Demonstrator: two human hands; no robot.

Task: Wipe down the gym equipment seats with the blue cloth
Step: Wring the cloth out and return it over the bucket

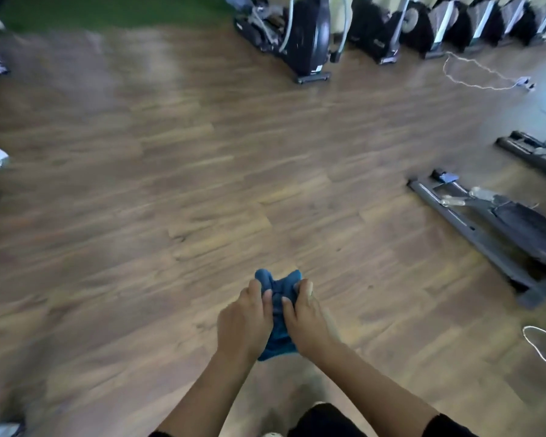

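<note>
While aloft, one cloth (278,313), two hands (244,320) (308,320)

We log: blue cloth (278,337), partly hidden behind left hand (245,320) and right hand (308,321); exercise machines (303,36), tops cut off; wood floor (139,184), motion-blurred.

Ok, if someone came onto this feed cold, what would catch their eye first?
The blue cloth, bunched between the left hand and right hand low in the middle, stands out brightly against the brown wood-plank floor. Next comes the dark elliptical trainer at the top, with a row of blurred exercise machines to its right, and a grey machine frame low along the right edge.
</note>
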